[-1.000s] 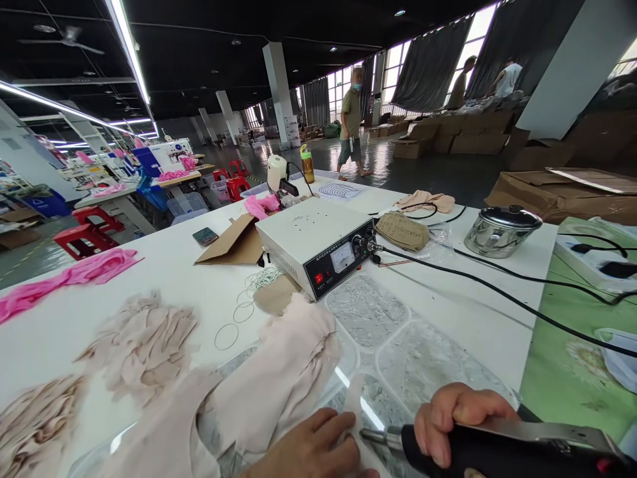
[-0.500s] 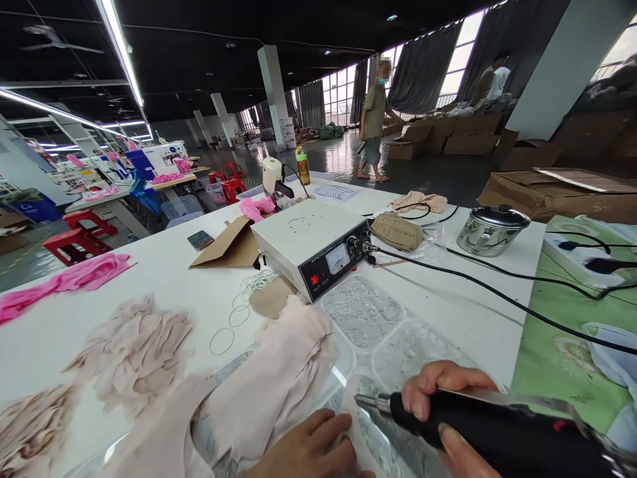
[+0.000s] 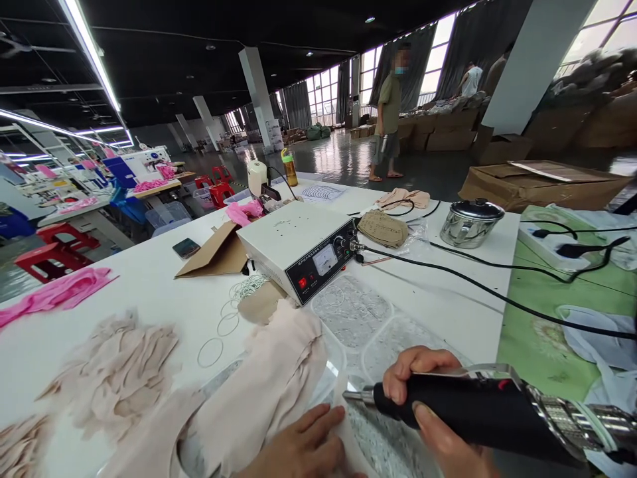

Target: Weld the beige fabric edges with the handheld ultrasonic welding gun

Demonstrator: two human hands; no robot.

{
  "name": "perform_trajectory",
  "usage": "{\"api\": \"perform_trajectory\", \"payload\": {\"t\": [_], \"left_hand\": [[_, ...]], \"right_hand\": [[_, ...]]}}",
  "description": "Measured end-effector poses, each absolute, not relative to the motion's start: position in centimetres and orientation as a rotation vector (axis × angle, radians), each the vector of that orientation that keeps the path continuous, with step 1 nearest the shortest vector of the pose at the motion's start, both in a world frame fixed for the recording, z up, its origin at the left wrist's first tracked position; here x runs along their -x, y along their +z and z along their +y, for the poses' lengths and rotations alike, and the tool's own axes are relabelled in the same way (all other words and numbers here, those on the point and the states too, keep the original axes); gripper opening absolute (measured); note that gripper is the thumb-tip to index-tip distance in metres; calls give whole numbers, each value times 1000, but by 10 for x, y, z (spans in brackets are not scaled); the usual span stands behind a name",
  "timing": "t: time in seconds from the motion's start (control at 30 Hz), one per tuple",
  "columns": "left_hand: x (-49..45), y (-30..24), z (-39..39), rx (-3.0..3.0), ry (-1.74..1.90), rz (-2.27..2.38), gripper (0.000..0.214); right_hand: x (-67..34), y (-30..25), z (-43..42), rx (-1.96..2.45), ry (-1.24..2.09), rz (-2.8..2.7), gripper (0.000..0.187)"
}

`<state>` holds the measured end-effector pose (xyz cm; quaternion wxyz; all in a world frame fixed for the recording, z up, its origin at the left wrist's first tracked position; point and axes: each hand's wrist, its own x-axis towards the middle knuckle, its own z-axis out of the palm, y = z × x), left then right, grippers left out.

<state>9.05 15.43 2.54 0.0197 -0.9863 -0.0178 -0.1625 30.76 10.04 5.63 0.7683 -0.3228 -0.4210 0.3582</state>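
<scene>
My right hand (image 3: 423, 375) is closed around the black body of a hand-held ultrasonic welder (image 3: 468, 408). Its pointed metal tip is at the edge of a thin beige fabric strip (image 3: 343, 418), just beyond my left fingertips; I cannot tell whether it touches. My left hand (image 3: 303, 445) lies flat with fingers stretched on the beige cloth, partly cut off by the lower frame edge. More beige fabric (image 3: 263, 392) is bunched to its left, over a clear patterned sheet (image 3: 353, 312).
A white control box (image 3: 298, 242) with a meter and lit red switch stands ahead. Black cables (image 3: 448, 282) run right. Around lie fabric piles (image 3: 119, 372), elastic loops (image 3: 212, 352), a phone (image 3: 186, 249), a lidded steel pot (image 3: 472, 222) and a bottle (image 3: 288, 167). A person (image 3: 388, 116) stands beyond.
The view has turned slightly right, so the table things sit further left. More of the welder's rear end shows. The person beyond the table has moved rightward and nearer.
</scene>
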Motion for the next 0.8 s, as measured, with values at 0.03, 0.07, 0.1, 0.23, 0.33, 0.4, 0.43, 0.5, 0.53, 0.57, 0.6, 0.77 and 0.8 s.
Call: {"api": "perform_trajectory", "payload": {"t": [0.03, 0.07, 0.1, 0.23, 0.33, 0.4, 0.43, 0.5, 0.53, 0.57, 0.6, 0.77, 0.8], "left_hand": [[-90, 20, 154, 3053, -545, -79, 27], [-89, 15, 154, 3046, -558, -94, 27], [-89, 10, 154, 3039, -559, -105, 27], [-88, 4, 154, 3030, -517, -96, 25], [-90, 15, 154, 3052, -485, -76, 28], [-90, 24, 154, 3069, -458, -74, 28], [-91, 27, 153, 3076, -454, -75, 27], [-91, 33, 153, 3088, -459, -74, 23], [-91, 34, 153, 3093, -469, -76, 22], [-91, 35, 152, 3096, -480, -78, 21], [-91, 36, 152, 3097, -494, -78, 21], [-93, 38, 151, 3100, -473, -97, 22], [-93, 39, 150, 3100, -456, -95, 23]], "right_hand": [[-308, 57, 101, 707, 773, -916, 11], [-308, 57, 101, 712, 770, -928, 11], [-308, 58, 101, 715, 769, -934, 11], [-311, 65, 92, 710, 830, -887, 13], [-316, 67, 83, 712, 924, -905, 12], [-317, 65, 78, 695, 951, -926, 13], [-318, 65, 77, 683, 946, -930, 14], [-317, 63, 75, 663, 934, -942, 16], [-316, 63, 75, 659, 931, -950, 16], [-315, 64, 76, 660, 934, -958, 15], [-315, 64, 76, 667, 948, -968, 14], [-315, 67, 78, 711, 986, -995, 10], [-316, 68, 78, 714, 987, -999, 10]]}}
